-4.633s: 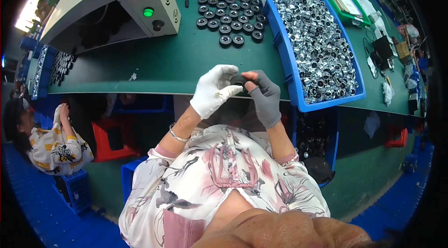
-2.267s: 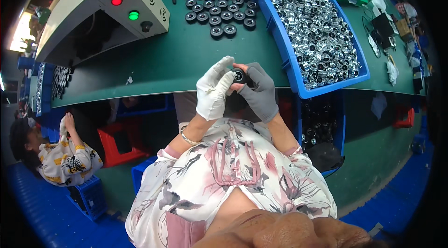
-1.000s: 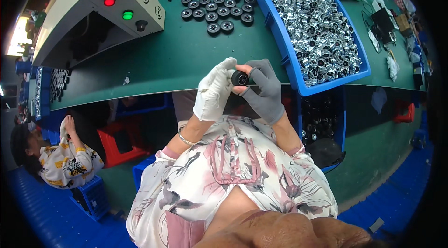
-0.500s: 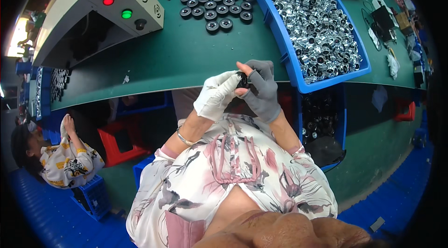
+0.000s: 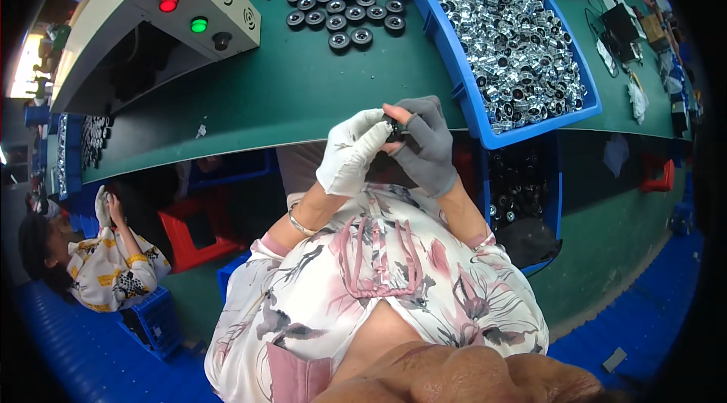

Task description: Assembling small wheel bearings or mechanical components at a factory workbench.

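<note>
Left hand (image 5: 350,157) now covers the small dark part (image 5: 393,128), seemingly gripped by right hand (image 5: 424,144).

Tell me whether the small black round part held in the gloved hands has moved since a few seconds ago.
Barely: the small black round part remains pinched between both gloves at the green table's near edge, left of the blue bin.

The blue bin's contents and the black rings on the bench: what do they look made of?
The small parts in the blue bin look like bright metal, silvery with sharp glints. The black rings look like matte rubber or plastic, dull with no shine; which one is unclear. The part pinched between the left hand and right hand is dark and mostly hidden.
</note>
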`<state>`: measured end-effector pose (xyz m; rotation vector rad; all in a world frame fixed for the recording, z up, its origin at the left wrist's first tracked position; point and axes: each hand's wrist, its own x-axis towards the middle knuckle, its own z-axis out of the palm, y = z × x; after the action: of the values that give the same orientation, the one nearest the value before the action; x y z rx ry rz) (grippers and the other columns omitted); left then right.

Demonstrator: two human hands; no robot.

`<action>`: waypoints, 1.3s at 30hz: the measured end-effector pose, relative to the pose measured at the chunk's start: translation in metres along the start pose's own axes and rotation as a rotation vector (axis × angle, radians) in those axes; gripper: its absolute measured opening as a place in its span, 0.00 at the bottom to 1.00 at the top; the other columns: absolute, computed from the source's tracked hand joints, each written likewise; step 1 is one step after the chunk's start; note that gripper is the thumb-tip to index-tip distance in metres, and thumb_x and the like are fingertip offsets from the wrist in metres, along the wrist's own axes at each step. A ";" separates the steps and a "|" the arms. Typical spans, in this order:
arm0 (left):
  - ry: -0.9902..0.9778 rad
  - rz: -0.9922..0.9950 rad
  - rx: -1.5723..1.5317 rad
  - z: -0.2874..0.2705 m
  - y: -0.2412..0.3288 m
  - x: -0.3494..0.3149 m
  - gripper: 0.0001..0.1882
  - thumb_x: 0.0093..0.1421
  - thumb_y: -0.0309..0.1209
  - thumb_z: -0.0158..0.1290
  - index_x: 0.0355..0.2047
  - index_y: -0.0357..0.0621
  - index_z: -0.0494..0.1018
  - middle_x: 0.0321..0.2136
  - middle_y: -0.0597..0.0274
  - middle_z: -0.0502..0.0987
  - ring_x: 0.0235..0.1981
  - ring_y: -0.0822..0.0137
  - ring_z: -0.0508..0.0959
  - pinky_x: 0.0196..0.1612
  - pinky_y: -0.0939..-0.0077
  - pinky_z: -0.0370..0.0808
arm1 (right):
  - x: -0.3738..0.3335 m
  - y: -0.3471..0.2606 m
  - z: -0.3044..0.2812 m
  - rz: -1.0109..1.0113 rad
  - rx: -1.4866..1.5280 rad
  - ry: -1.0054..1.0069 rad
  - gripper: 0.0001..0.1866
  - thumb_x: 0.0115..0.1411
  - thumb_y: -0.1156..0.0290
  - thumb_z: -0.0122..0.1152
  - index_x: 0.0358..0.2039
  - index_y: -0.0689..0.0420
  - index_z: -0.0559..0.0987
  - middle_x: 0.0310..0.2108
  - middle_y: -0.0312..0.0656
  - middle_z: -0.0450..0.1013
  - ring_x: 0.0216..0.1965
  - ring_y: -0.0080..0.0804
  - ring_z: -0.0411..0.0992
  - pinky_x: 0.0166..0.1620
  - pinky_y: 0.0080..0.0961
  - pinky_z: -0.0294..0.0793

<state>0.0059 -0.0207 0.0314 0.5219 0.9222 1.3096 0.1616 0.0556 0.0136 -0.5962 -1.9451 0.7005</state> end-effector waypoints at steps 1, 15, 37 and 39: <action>-0.004 0.034 0.049 0.005 0.002 0.000 0.20 0.69 0.35 0.57 0.56 0.34 0.72 0.48 0.63 0.78 0.45 0.73 0.78 0.50 0.78 0.75 | -0.001 0.002 0.000 -0.035 -0.024 -0.004 0.24 0.51 0.67 0.73 0.50 0.58 0.83 0.41 0.41 0.74 0.43 0.41 0.70 0.46 0.35 0.72; 0.287 0.603 0.927 -0.007 -0.006 0.016 0.24 0.57 0.23 0.68 0.53 0.32 0.74 0.45 0.59 0.78 0.39 0.73 0.81 0.44 0.77 0.80 | -0.003 -0.011 -0.005 0.484 0.457 0.010 0.21 0.63 0.76 0.62 0.58 0.62 0.77 0.46 0.37 0.76 0.47 0.25 0.71 0.52 0.22 0.71; 0.094 0.175 -0.025 -0.008 -0.006 -0.018 0.20 0.71 0.29 0.55 0.59 0.32 0.72 0.43 0.60 0.80 0.34 0.75 0.76 0.39 0.80 0.76 | -0.029 -0.025 0.008 0.707 0.902 -0.007 0.18 0.68 0.72 0.61 0.56 0.67 0.78 0.46 0.40 0.80 0.43 0.21 0.77 0.48 0.19 0.76; 0.043 0.158 -0.107 -0.011 -0.013 -0.020 0.20 0.71 0.28 0.55 0.60 0.33 0.72 0.44 0.60 0.80 0.35 0.75 0.77 0.39 0.80 0.76 | -0.032 -0.030 0.006 0.704 0.956 -0.012 0.18 0.69 0.72 0.61 0.56 0.67 0.78 0.46 0.41 0.80 0.43 0.22 0.78 0.49 0.20 0.77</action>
<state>0.0050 -0.0450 0.0208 0.4926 0.8545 1.5095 0.1667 0.0118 0.0119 -0.6326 -1.1417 1.9053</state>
